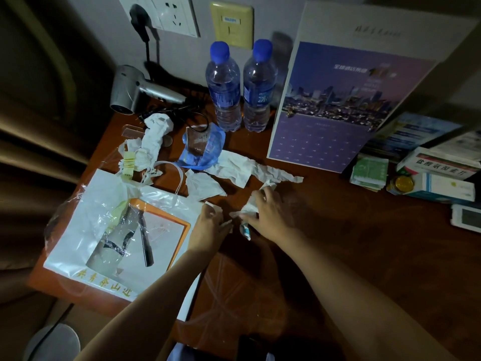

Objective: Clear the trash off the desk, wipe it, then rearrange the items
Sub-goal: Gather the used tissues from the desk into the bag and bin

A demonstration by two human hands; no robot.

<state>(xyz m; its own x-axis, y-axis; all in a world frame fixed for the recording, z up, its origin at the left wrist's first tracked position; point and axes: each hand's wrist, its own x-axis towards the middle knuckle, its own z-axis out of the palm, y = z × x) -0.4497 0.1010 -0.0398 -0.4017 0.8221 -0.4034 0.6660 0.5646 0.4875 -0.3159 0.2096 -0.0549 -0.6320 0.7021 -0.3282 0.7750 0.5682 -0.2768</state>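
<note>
Lying crosswise on the desk (338, 230), a long crumpled tissue (247, 169) is stretching from the blue wrapper (205, 149) toward the right. Both arms are reaching in from the near edge. The right hand (268, 212) is curling over a tissue wad (251, 205); the left hand (208, 225) is pinching a paper scrap (216, 208) beside the plastic bag (109, 230). Bare wood is showing at the near right.

We see two bottles (240, 87) at the desk's (364, 256) back, a hair dryer (138, 91) to their left, a calendar (335, 100) to their right. Crumpled tissues (242, 169) lie before them, a plastic bag (117, 230) at the front left.
</note>
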